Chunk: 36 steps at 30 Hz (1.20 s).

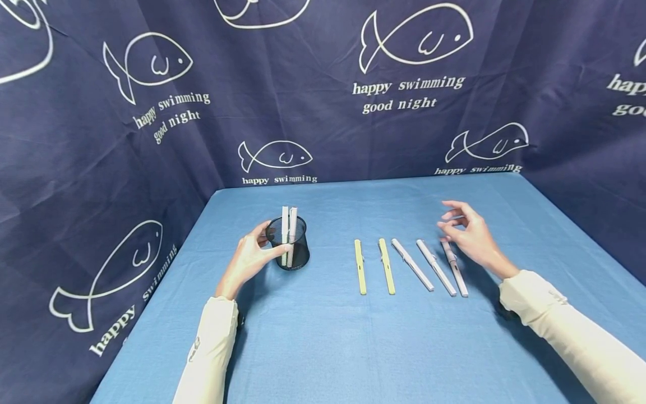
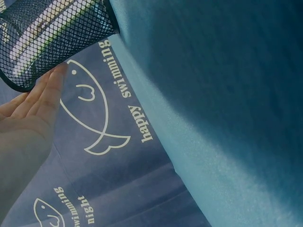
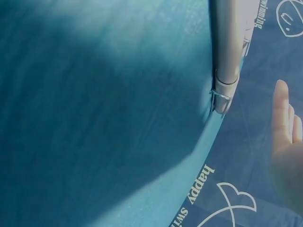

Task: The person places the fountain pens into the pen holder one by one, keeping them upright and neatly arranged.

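Left fingers [image 2: 48, 94] curved round black mesh cup [image 1: 301, 253], two pens [image 1: 293, 220] inside; right fingers [image 1: 460, 208] loosely bent, empty.

Spreads across the lower middle of the frame as a blue desk [image 1: 328, 348]. Bears a cup [image 1: 301, 253] left of centre. Carries, right of centre, two yellow pens [image 1: 386, 266], then three pale pens [image 1: 436, 268] slanting toward the lower right.
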Tool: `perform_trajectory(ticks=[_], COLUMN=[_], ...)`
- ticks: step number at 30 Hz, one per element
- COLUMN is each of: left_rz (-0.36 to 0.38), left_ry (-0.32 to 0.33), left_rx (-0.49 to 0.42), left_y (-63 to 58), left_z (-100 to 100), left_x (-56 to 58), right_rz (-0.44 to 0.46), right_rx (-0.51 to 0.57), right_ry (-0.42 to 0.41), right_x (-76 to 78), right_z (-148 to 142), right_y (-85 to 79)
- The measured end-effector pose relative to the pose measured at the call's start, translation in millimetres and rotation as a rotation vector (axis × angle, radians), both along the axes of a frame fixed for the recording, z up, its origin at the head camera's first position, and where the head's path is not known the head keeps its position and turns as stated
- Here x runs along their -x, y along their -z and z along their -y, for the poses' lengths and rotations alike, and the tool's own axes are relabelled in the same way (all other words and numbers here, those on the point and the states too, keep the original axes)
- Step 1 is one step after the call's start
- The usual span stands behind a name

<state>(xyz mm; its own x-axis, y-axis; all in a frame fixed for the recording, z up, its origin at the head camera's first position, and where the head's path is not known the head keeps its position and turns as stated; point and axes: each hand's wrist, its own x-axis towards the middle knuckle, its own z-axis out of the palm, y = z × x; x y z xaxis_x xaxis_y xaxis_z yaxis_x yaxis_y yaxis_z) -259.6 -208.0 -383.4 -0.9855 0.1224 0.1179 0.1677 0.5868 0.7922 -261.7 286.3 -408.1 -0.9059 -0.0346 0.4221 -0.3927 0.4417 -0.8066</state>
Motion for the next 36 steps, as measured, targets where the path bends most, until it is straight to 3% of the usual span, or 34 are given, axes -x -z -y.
perform_trajectory(ticks=[10, 27, 36], left_rz=[-0.007, -0.02, -0.02], left_ry=[-0.003, 0.003, 0.008], left_rx=[0.009, 0.011, -0.001], left_y=[-1.8, -2.4, -2.0], left_z=[-0.4, -1.6, -1.6], left_x=[-0.1, -1.5, -1.3], right_rz=[0.049, 0.135, 0.21], right_rx=[0.03, -0.063, -0.059], right_ry=[-0.018, -0.014, -0.032], right_x=[-2.7, -6.1, -10.5], right_z=[-7.1, -19.0, -22.0], right_y=[-0.8, 3.4, 1.9])
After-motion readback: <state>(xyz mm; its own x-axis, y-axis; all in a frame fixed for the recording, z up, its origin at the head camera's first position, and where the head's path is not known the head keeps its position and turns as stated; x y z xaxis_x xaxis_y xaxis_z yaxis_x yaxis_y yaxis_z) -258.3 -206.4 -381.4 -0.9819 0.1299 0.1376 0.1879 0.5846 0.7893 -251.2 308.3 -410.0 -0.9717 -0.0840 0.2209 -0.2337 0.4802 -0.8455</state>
